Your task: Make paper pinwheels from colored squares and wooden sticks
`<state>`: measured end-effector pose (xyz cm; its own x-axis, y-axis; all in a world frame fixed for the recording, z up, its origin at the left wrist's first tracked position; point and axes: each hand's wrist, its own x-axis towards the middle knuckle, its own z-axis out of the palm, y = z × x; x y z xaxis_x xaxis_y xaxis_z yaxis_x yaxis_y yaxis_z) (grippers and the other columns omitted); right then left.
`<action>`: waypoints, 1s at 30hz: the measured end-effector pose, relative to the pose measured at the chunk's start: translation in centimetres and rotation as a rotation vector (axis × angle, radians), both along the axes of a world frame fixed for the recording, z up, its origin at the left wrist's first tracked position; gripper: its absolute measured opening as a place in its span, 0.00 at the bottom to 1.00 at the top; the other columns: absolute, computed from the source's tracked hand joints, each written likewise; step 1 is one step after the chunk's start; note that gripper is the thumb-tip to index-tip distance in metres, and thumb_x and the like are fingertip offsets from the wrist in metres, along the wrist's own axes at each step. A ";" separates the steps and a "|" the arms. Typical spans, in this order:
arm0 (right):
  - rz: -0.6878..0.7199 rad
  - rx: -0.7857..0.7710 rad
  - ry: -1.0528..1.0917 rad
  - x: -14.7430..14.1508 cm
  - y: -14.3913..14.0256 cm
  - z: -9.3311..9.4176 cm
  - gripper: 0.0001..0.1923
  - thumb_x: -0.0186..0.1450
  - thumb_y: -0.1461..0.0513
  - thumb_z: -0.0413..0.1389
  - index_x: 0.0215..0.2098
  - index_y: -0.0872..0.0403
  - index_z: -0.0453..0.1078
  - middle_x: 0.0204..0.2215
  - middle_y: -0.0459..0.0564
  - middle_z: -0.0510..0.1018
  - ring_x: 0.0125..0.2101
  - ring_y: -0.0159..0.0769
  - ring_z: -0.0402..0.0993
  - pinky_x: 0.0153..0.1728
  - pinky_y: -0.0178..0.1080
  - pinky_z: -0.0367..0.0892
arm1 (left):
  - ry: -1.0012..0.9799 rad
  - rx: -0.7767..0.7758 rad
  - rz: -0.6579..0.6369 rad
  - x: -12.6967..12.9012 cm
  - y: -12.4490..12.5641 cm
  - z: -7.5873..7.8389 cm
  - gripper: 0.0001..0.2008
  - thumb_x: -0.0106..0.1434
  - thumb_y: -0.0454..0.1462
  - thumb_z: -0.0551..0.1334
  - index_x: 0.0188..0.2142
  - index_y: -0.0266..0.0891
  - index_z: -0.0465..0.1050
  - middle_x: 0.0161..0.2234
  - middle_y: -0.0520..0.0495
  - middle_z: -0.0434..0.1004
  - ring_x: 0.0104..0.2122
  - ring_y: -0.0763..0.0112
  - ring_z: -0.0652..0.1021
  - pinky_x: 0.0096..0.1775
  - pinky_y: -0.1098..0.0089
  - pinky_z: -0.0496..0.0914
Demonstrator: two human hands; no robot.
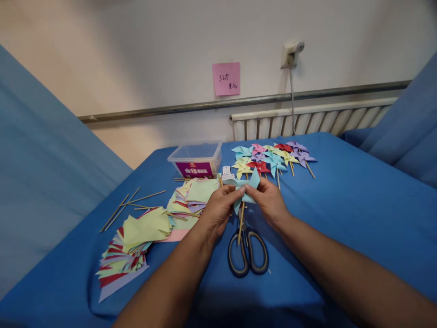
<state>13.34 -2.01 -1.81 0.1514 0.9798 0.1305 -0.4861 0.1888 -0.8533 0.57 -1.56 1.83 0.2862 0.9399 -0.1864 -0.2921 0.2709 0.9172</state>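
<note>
While our left hand (218, 207) and right hand (269, 200) both pinch the light blue pinwheel (246, 184) so its folds stay put, its stick (241, 223) hangs over the scissors (247, 253). Finished pinwheels (273, 157) lie behind on the blue table (358, 205).

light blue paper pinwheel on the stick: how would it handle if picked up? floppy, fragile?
Likely very light: the pinwheel is thin folded paper on a slim wooden stick. Blades probably flex and crease easily; the left hand and right hand pinch it only with fingertips. The stick looks stiff, so that seems the safer grip.
</note>
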 end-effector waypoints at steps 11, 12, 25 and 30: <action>0.075 -0.040 -0.038 0.4 0.0 -0.1 0.19 0.55 0.47 0.65 0.30 0.53 0.74 0.24 0.43 0.75 0.24 0.31 0.68 0.28 0.35 0.62 | -0.070 -0.019 0.150 -0.4 1.0 -0.6 0.15 0.45 0.33 0.74 0.33 0.33 0.75 0.30 0.46 0.80 0.28 0.71 0.78 0.36 0.70 0.71; 0.059 -0.038 -0.061 0.4 0.1 -0.1 0.18 0.53 0.48 0.66 0.28 0.53 0.73 0.22 0.42 0.74 0.23 0.30 0.66 0.26 0.34 0.61 | -0.074 -0.022 0.152 -0.5 1.0 -0.6 0.15 0.45 0.32 0.74 0.33 0.33 0.75 0.30 0.46 0.80 0.28 0.71 0.78 0.36 0.70 0.71; 0.010 -0.026 -0.095 0.6 0.1 -0.1 0.17 0.53 0.49 0.66 0.26 0.53 0.71 0.20 0.41 0.71 0.22 0.29 0.62 0.25 0.34 0.58 | -0.076 -0.072 0.038 -0.4 0.7 -0.4 0.14 0.47 0.31 0.72 0.34 0.31 0.77 0.28 0.44 0.80 0.27 0.69 0.78 0.33 0.70 0.72; 0.005 -0.029 -0.050 0.6 0.4 -0.4 0.17 0.54 0.50 0.66 0.25 0.53 0.71 0.20 0.41 0.71 0.22 0.29 0.63 0.26 0.34 0.58 | -0.094 -0.097 0.008 -0.4 0.6 -0.3 0.11 0.48 0.31 0.71 0.33 0.32 0.77 0.27 0.45 0.79 0.24 0.71 0.76 0.31 0.71 0.71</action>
